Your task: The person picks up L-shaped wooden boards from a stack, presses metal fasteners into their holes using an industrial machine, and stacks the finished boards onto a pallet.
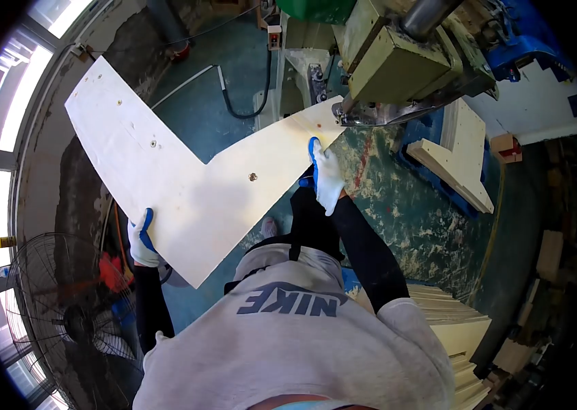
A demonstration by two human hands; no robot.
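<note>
A large L-shaped plywood panel [196,198] is held out flat in front of me, with several small metal inserts along its face. My left hand [141,238], in a white and blue glove, grips its lower left edge with the thumb on top. On the near edge of the right arm of the panel, my right hand [326,174] is closed, thumb above and fingers underneath. The panel's far right end lies under the head of a green machine [398,72], at its metal nose [344,113]. Whether the nose touches the wood I cannot tell.
A wire-caged fan [73,321] stands at the left by the windows. Cut L-shaped panels [456,160] lie on a blue support at right. Stacked plywood pieces [456,328] are behind my right elbow. A black hose [241,113] hangs beyond the panel.
</note>
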